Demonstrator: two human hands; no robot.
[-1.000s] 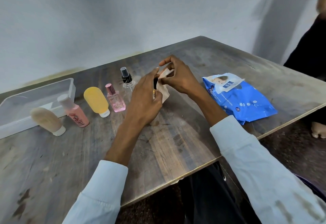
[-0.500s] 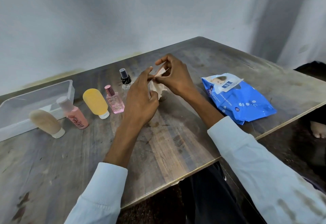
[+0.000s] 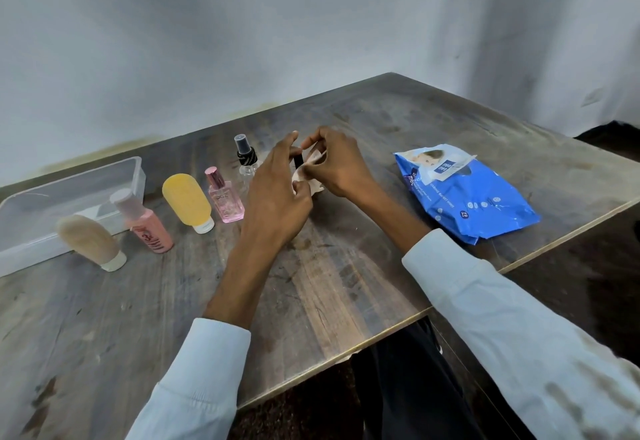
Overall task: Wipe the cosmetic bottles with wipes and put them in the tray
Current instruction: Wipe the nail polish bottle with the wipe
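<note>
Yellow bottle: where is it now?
Head view, left of centre: the yellow bottle stands cap-down on the table, between the pink tube and perfume bottle.

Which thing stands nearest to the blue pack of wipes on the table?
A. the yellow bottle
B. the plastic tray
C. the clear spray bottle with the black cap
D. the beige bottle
C: the clear spray bottle is the rightmost in the row of bottles, so it is closest to the blue pack of wipes.

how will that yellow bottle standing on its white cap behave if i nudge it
The yellow bottle probably tips easily: its wide body stands on a narrower white cap and already looks tilted. If it falls toward the pink perfume bottle close beside it, it may knock that over. It looks like soft plastic, so unlikely to break.
</note>
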